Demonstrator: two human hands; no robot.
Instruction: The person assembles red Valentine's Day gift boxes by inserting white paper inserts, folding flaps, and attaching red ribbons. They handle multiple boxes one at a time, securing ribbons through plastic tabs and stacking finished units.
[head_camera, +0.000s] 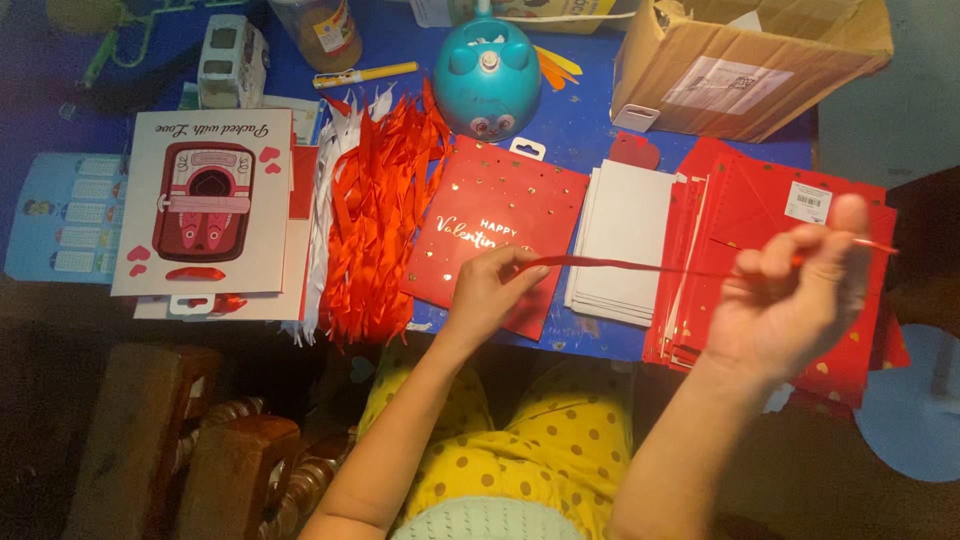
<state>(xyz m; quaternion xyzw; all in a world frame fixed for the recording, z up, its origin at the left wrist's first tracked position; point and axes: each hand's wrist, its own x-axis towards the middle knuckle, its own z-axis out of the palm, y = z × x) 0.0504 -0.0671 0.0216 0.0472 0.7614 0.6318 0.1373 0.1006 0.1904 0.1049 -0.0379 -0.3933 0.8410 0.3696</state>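
A thin red ribbon is stretched level between both hands. My left hand pinches its left end over a flat red gift bag with gold dots. My right hand pinches the right end over a stack of red folded bags. A heap of red and white ribbon strips lies left of the red bag. A pile of white cards sits between the bag and the red stack.
A white printed card with a red picture lies at the left. A teal round dispenser, a yellow pen, a jar and a cardboard box stand at the back of the blue table. A wooden chair is at the lower left.
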